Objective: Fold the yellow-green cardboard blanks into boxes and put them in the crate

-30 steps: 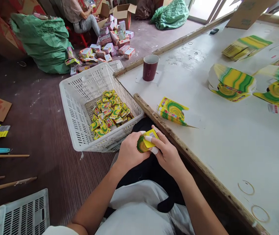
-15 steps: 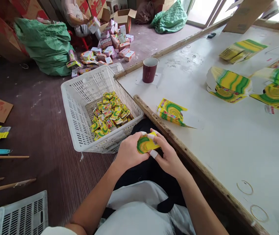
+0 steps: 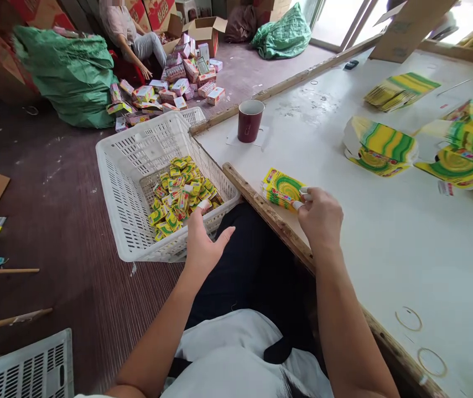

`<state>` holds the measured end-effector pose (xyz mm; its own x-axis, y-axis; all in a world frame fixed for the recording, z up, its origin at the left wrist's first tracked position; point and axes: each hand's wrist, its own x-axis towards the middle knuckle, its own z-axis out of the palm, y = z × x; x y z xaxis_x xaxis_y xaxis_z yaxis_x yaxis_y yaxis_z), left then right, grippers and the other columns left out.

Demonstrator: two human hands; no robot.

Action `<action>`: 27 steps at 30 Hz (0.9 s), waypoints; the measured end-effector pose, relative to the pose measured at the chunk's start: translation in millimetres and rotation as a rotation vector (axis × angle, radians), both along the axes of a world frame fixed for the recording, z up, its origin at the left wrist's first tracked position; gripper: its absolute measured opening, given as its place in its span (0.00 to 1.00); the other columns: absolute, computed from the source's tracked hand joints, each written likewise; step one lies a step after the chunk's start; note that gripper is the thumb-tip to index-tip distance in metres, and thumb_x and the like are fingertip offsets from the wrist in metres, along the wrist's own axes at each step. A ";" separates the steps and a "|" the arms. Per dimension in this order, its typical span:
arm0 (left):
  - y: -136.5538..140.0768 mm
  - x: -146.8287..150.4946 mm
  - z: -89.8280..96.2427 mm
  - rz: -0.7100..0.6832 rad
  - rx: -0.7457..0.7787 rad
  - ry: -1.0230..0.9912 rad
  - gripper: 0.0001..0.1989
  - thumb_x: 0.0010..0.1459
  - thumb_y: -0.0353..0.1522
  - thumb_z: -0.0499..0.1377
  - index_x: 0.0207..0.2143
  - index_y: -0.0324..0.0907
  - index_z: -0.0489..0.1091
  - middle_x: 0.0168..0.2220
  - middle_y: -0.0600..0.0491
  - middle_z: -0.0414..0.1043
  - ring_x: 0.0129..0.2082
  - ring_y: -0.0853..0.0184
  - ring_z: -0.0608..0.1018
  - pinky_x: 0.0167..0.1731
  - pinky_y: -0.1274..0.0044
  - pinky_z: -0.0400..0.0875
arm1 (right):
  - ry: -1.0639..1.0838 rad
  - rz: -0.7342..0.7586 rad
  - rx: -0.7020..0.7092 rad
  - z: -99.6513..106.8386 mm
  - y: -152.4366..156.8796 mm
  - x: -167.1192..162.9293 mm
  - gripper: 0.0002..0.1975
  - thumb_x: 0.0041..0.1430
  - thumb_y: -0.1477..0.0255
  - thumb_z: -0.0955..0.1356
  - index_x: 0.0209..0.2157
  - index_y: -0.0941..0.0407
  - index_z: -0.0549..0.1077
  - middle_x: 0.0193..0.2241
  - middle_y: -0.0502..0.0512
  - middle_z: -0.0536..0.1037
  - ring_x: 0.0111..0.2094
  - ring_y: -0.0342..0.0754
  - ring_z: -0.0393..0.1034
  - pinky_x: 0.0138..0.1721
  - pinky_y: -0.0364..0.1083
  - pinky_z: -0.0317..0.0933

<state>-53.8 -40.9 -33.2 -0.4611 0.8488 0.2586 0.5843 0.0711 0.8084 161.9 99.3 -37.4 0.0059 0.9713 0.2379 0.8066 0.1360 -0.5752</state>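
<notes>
My left hand (image 3: 203, 246) reaches over the near rim of the white plastic crate (image 3: 122, 221), its thumb and fingers apart and nothing held between them. Inside the crate lies a heap of small yellow-green boxes (image 3: 173, 202); one, slightly blurred, is just beyond my fingertips. White tape wraps some of my fingertips. On the white table, my right hand (image 3: 321, 215) pinches the right end of a small stack of flat yellow-green printed cartons (image 3: 280, 185). How many it grips cannot be made out.
A maroon cup (image 3: 250, 122) stands on the table behind the stack. More printed cartons (image 3: 389, 146) lie to the right. A wooden edge strip (image 3: 269, 215) borders the table. Green sacks (image 3: 64, 77), scattered pink boxes (image 3: 182, 85) and a seated person (image 3: 126, 33) are beyond the crate.
Both hands held one yellow-green box together over my lap. They have parted: the left went to the crate and let go of the box, the right moved onto the carton stack.
</notes>
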 end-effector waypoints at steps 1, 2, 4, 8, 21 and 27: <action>-1.8 3.4 -2.5 -0.019 -0.018 -0.029 0.32 0.53 0.40 0.66 0.57 0.43 0.58 0.58 0.42 0.67 0.60 0.55 0.69 0.59 0.59 0.63 | 0.000 0.002 0.010 -2.0 0.7 -1.5 0.14 0.47 0.77 0.66 0.39 0.57 0.73 0.36 0.63 0.79 0.39 0.60 0.72 0.45 0.60 0.64; -3.0 6.0 -4.2 -0.035 -0.034 -0.061 0.30 0.53 0.40 0.66 0.55 0.43 0.60 0.57 0.42 0.68 0.59 0.55 0.70 0.58 0.59 0.64 | 0.008 0.000 0.016 -2.8 0.7 -2.4 0.14 0.47 0.77 0.66 0.39 0.57 0.72 0.36 0.62 0.79 0.39 0.60 0.72 0.44 0.59 0.64; -4.1 8.9 -5.4 -0.071 -0.061 -0.136 0.27 0.53 0.38 0.66 0.53 0.43 0.62 0.55 0.43 0.70 0.57 0.56 0.72 0.57 0.60 0.66 | 0.048 -0.022 0.015 -1.1 -0.3 -2.5 0.14 0.45 0.78 0.66 0.38 0.56 0.70 0.35 0.60 0.77 0.38 0.59 0.72 0.43 0.59 0.65; -4.3 15.7 -3.9 -0.144 -0.093 -0.377 0.26 0.51 0.40 0.67 0.50 0.42 0.66 0.52 0.42 0.73 0.54 0.55 0.74 0.52 0.62 0.70 | 0.342 -0.041 0.002 11.3 -10.9 -5.0 0.16 0.44 0.77 0.68 0.37 0.53 0.64 0.31 0.51 0.73 0.33 0.51 0.71 0.41 0.56 0.68; 7.5 43.7 39.4 0.052 0.468 -1.350 0.26 0.44 0.55 0.67 0.30 0.43 0.68 0.23 0.60 0.63 0.22 0.74 0.70 0.27 0.80 0.69 | 1.104 0.624 -0.605 27.0 -140.6 -73.8 0.26 0.47 0.68 0.76 0.47 0.49 0.66 0.31 0.47 0.72 0.32 0.43 0.68 0.33 0.42 0.66; -1.2 46.4 19.2 0.004 0.341 -1.083 0.27 0.43 0.53 0.68 0.36 0.44 0.71 0.33 0.56 0.73 0.32 0.71 0.74 0.35 0.79 0.71 | 1.112 0.473 -0.520 22.7 -120.0 -58.3 0.20 0.43 0.65 0.78 0.38 0.52 0.73 0.29 0.46 0.75 0.31 0.43 0.71 0.35 0.43 0.69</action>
<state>-7.4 -42.2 -13.9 -0.5851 0.8087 -0.0610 -0.4342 -0.2488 0.8658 103.6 -20.7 -14.8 -0.4091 0.9095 -0.0736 -0.1931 -0.1651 -0.9672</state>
